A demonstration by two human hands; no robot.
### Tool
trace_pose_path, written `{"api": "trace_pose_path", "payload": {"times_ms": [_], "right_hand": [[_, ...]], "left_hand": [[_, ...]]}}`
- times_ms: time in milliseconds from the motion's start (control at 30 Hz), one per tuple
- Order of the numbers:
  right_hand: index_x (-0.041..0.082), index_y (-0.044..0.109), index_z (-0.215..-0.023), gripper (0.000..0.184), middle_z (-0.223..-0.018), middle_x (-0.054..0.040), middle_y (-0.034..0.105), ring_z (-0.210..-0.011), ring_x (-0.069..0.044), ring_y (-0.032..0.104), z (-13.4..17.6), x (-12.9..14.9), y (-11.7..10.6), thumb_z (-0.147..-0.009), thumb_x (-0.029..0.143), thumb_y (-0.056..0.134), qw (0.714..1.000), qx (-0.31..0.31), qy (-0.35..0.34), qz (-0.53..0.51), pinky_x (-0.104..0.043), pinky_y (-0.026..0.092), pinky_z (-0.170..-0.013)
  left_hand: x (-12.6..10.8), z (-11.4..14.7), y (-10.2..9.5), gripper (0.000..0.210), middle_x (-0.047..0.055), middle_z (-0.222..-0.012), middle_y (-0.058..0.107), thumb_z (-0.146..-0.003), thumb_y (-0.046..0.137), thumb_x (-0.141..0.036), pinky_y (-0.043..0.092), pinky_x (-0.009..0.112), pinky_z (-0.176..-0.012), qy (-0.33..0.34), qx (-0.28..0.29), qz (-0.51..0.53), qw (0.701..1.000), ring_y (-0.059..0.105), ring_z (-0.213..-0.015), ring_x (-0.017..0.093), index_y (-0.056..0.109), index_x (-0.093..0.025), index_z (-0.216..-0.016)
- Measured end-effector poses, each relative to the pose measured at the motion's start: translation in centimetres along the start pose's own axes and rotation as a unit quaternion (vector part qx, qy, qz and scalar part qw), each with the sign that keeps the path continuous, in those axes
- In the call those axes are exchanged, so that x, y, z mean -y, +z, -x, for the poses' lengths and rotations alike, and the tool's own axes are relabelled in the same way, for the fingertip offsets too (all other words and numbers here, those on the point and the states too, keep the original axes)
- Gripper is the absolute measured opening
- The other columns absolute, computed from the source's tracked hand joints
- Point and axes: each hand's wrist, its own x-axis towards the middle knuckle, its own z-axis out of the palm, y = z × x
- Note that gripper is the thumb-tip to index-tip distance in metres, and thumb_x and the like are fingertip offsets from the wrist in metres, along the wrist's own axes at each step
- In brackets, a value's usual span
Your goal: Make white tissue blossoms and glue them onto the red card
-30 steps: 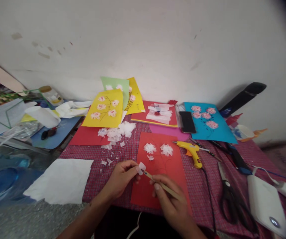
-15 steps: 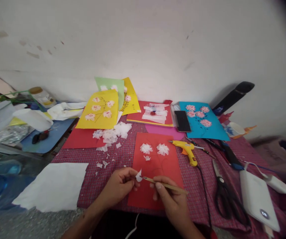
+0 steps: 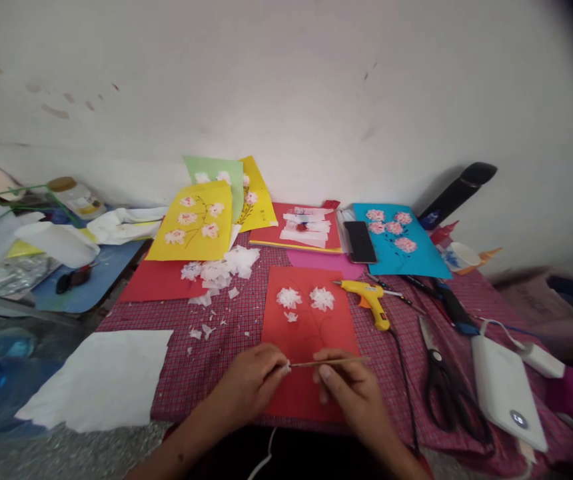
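Over the lower part of a red paper sheet [image 3: 286,333], both hands meet around a thin brush-like stick [image 3: 334,362]. My right hand [image 3: 349,387] grips the stick near its middle. My left hand [image 3: 261,377] pinches a small piece of white tissue paper [image 3: 286,367] around the stick's left tip. On the red sheet sit two white tissue flowers, the left flower [image 3: 289,298] and the right flower [image 3: 322,299], with a smaller tissue bit [image 3: 291,317] below. Thin drawn branch lines run between them.
A yellow glue gun [image 3: 374,303], black scissors [image 3: 449,393] and a white power bank [image 3: 506,387] lie to the right. Tissue pieces [image 3: 216,272] and a white sheet [image 3: 104,380] lie left. Finished flower cards, including a blue one [image 3: 426,257], and a phone [image 3: 361,242] are behind.
My left fingers have closed the white tissue piece around the stick's tip, where before it stood up visibly between them. The stick now lies more level. The view has shifted slightly.
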Motion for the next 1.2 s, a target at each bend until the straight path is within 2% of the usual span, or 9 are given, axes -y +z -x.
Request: {"api": "trace_pose_path", "payload": {"times_ms": [67,100,167,333,467,667,900,1067,1200], "right_hand": [[0.02,0.068,-0.071,0.03,-0.07,-0.0045,0.07,-0.073,-0.019,0.069,-1.4,0.9,-0.4,-0.096,0.03,0.057,0.991,0.015,-0.057,0.118,-0.03,0.053,-0.069],[0.02,0.07,-0.077,0.026,-0.072,-0.0046,0.071,-0.077,-0.02,0.07,-2.4,1.3,-0.5,-0.097,0.029,0.055,0.983,0.027,-0.074,0.167,-0.03,0.053,-0.071],[0.02,0.069,-0.089,0.018,-0.078,-0.0042,0.073,-0.072,-0.018,0.068,-4.6,2.0,-0.2,-0.096,0.026,0.054,0.963,0.043,-0.094,0.25,-0.029,0.05,-0.068],[0.019,0.062,-0.079,0.018,-0.076,-0.0046,0.071,-0.069,-0.017,0.065,-9.7,2.9,0.9,-0.095,0.017,0.053,0.91,0.103,-0.107,0.387,-0.026,0.045,-0.064],[0.018,0.063,-0.081,0.015,-0.077,-0.005,0.071,-0.069,-0.017,0.064,-11.0,2.9,1.2,-0.094,0.015,0.056,0.9,0.115,-0.113,0.405,-0.026,0.043,-0.065],[0.016,0.064,-0.083,0.016,-0.078,-0.0056,0.071,-0.069,-0.017,0.064,-10.8,2.4,1.1,-0.095,0.016,0.055,0.891,0.127,-0.113,0.421,-0.026,0.042,-0.065],[0.018,0.067,-0.084,0.016,-0.082,-0.0059,0.072,-0.074,-0.018,0.064,-10.9,2.0,0.8,-0.096,0.018,0.055,0.881,0.158,-0.13,0.426,-0.028,0.043,-0.069],[0.018,0.068,-0.085,0.016,-0.083,-0.0052,0.073,-0.075,-0.017,0.065,-10.7,2.7,0.7,-0.095,0.017,0.056,0.886,0.168,-0.129,0.412,-0.027,0.045,-0.07],[0.018,0.07,-0.085,0.018,-0.084,-0.0058,0.075,-0.075,-0.018,0.067,-10.3,2.7,0.7,-0.095,0.016,0.055,0.899,0.147,-0.121,0.394,-0.027,0.047,-0.07]], "left_hand": [[0.3,-1.0,-0.1,0.02,0.005,-0.092,0.065,-0.099,0.049,-0.024,0.045,0.029,-0.078,0.015,0.004,-0.045,0.999,0.059,-0.085,0.018,0.066,-0.018,-0.09],[0.5,-1.6,-0.1,0.02,0.006,-0.092,0.064,-0.098,0.05,-0.023,0.045,0.029,-0.078,0.019,0.002,-0.075,0.997,0.059,-0.085,0.018,0.066,-0.018,-0.088],[1.1,-3.1,-0.2,0.02,0.007,-0.091,0.062,-0.097,0.051,-0.023,0.046,0.03,-0.076,0.02,-0.01,-0.133,0.991,0.058,-0.084,0.02,0.067,-0.017,-0.085],[2.5,-6.6,-0.5,0.015,0.009,-0.096,0.066,-0.093,0.055,-0.019,0.048,0.033,-0.083,0.03,-0.027,-0.159,0.986,0.061,-0.091,0.022,0.069,-0.017,-0.096],[3.2,-7.5,-0.7,0.019,0.009,-0.1,0.068,-0.093,0.051,-0.016,0.048,0.035,-0.087,0.041,-0.043,-0.127,0.99,0.062,-0.096,0.023,0.069,-0.017,-0.1],[3.8,-7.3,-0.6,0.018,0.008,-0.093,0.067,-0.092,0.05,-0.012,0.048,0.034,-0.083,0.036,-0.046,-0.125,0.99,0.061,-0.09,0.022,0.067,-0.016,-0.09],[3.7,-7.3,-0.4,0.01,0.007,-0.087,0.065,-0.09,0.054,-0.018,0.045,0.032,-0.075,-0.001,-0.063,-0.136,0.989,0.06,-0.084,0.021,0.064,-0.017,-0.086],[3.4,-7.4,-0.4,0.015,0.007,-0.085,0.066,-0.093,0.052,-0.022,0.044,0.031,-0.074,0.003,-0.058,-0.143,0.988,0.06,-0.082,0.021,0.064,-0.017,-0.086],[3.4,-7.5,-0.4,0.016,0.007,-0.087,0.067,-0.092,0.052,-0.021,0.044,0.032,-0.076,0.008,-0.056,-0.143,0.988,0.061,-0.085,0.022,0.067,-0.017,-0.089]]}}
